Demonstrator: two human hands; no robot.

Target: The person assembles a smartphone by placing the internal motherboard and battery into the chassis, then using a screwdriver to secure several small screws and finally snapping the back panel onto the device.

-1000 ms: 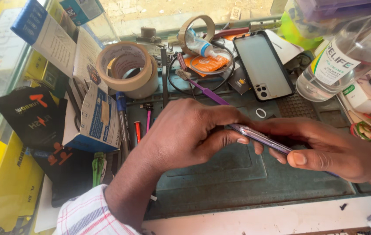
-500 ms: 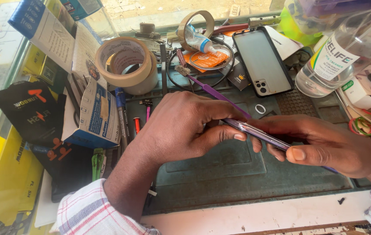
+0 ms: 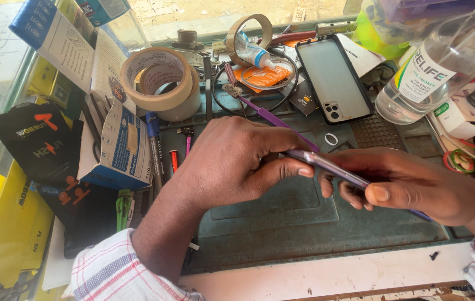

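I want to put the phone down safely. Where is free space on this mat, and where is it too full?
The green mat is bare below the left hand and right hand, down to the white front edge. The far side is crowded: tape rolls, purple brush, phone case, clear bottle.

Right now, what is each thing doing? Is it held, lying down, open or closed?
Purple phone: held edge-up off the mat by both hands.
Left hand: grip closed on the phone's end.
Right hand: grip closed around the phone.
Clear bottle: lying tilted, cap out of view.
Tape rolls: stacked, lying flat.
Phone case: lying flat, unheld.
Purple brush: lying on the mat, unheld.
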